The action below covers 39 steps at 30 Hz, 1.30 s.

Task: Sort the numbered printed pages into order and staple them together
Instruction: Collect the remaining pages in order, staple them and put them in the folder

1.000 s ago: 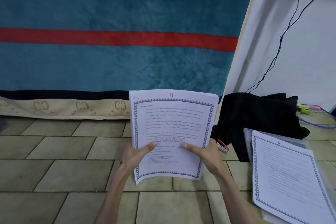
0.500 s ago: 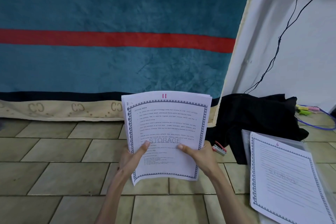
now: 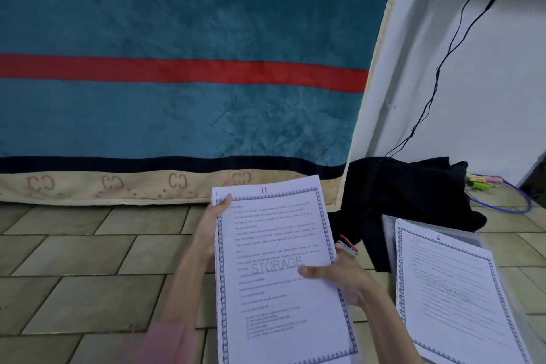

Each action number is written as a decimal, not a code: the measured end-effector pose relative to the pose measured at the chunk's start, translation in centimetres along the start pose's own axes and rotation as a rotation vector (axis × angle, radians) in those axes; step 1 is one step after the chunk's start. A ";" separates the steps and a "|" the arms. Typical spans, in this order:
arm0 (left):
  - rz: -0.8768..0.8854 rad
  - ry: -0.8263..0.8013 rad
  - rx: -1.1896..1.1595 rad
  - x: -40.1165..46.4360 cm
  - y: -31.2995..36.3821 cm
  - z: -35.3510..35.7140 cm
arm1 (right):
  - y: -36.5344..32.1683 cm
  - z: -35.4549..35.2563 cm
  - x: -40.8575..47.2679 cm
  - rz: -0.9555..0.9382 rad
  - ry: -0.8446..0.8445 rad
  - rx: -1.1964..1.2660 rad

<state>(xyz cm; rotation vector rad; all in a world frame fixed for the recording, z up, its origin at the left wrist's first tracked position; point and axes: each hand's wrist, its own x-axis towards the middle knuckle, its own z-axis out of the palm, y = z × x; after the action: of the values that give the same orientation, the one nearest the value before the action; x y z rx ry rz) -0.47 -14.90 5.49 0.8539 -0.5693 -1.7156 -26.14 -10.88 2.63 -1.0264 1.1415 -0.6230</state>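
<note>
I hold a stack of printed pages [image 3: 274,248] in front of me; its top sheet carries a red "11" and a grey "STORAGE" watermark. My left hand [image 3: 211,224] grips the stack's upper left edge, thumb on the front near the top corner. My right hand [image 3: 334,278] holds the right edge, thumb pressed on the sheet by the watermark. A second pile of pages [image 3: 455,295], topped by the sheet marked "6", lies on the floor to the right. A small stapler [image 3: 348,246] with a red part peeks out behind the held stack's right edge.
Tiled floor [image 3: 74,275] spreads to the left. A teal blanket with a red stripe [image 3: 177,68] hangs ahead. Black cloth [image 3: 404,195] lies beside the floor pile, over a clear folder [image 3: 390,233]. A black cable [image 3: 437,74] runs down the white wall; coloured pegs and a blue cord [image 3: 496,195] sit far right.
The stack has come closer and lower in view and tilted. My left hand slid from the bottom edge up to the upper left corner; my right hand kept its hold on the right side.
</note>
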 end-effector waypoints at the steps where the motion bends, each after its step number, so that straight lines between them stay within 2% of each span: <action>1: 0.004 0.004 -0.010 0.1 -0.3 0.0 | 0.1 -0.2 -0.1 0.015 -0.031 0.017; 4: 0.002 -0.040 -0.023 0.4 -1.0 0.1 | 0.1 -0.5 -0.6 0.001 -0.104 0.026; 7: 0.098 -0.058 -0.045 0.8 -1.2 0.0 | -0.1 -0.2 -0.8 -0.088 -0.015 0.019; 10: 0.068 -0.066 -0.112 0.9 -1.4 0.2 | -0.2 0.2 -0.5 -0.114 0.083 0.008; 14: 0.002 -0.145 -0.065 0.3 -1.2 0.8 | -0.1 0.3 -0.3 -0.102 0.067 -0.024; 18: 0.033 -0.158 -0.055 0.5 -1.1 0.3 | 0.2 0.3 0.1 -0.094 0.062 -0.042; 22: -0.077 -0.086 0.056 0.9 -1.5 -0.5 | 0.4 0.0 0.3 -0.112 0.086 -0.021; 27: -0.106 0.020 0.337 1.2 -3.1 -1.2 | 0.8 -0.3 1.3 -0.131 0.142 0.006; 30: -0.064 0.108 0.500 1.2 -3.5 -0.8 | 1.2 -1.9 1.8 -0.044 0.010 -0.057; 31: -0.054 0.123 0.528 1.2 -3.5 -0.7 | 0.9 -2.8 2.0 -0.032 0.015 -0.060; 32: -0.044 0.131 0.551 1.1 -3.4 -0.7 | 0.7 -3.8 2.4 -0.066 0.100 -0.066; 34: -0.016 0.130 0.581 0.9 -3.4 -0.9 | 0.3 -5.9 4.0 -0.208 0.457 -0.214; 35: -0.006 0.128 0.596 0.8 -3.5 -0.9 | 0.3 -6.8 4.9 -0.251 0.625 -0.394; 36: 0.002 0.126 0.616 0.7 -3.7 -0.8 | 0.4 -7.3 5.8 -0.237 0.717 -0.640; 37: 0.009 0.120 0.634 0.6 -3.8 -0.7 | 0.8 -7.4 6.5 -0.179 0.728 -0.855; 39: 0.026 0.092 0.670 0.5 -4.2 -0.7 | 1.8 -7.2 7.4 -0.089 0.662 -1.052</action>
<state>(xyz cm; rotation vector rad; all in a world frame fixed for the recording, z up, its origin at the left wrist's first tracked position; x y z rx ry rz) -2.59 -14.05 1.87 1.3742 -1.1151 -1.4571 -30.63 -18.77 -2.69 -1.8307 2.1174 -0.4141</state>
